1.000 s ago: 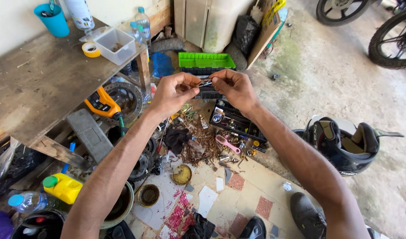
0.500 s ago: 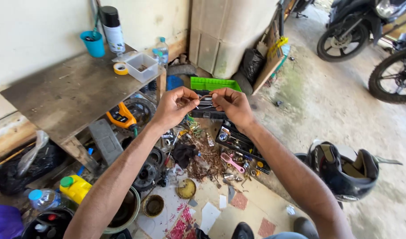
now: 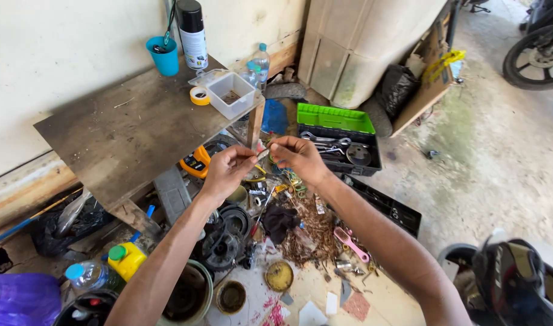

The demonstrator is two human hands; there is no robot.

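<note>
Moved: we are seeing the view tip up toward the wall, so the spray can (image 3: 193, 33) and blue cup (image 3: 165, 55) are sitting fuller in view than half a second ago; both hands are staying raised and close together.
Left hand (image 3: 228, 170): we are pinching one end of a small thin part (image 3: 263, 153), fingers curled shut on it.
Right hand (image 3: 297, 158): we are pinching the other end likewise.
Part: hanging between the two hands, above the floor clutter.
Handling: we are judging it light, stiff and easily dropped; fingertip grip at the ends suits.
Behind right hand: green-lidded toolbox (image 3: 335, 118).
Beside left hand: tabletop (image 3: 125, 130).
</note>
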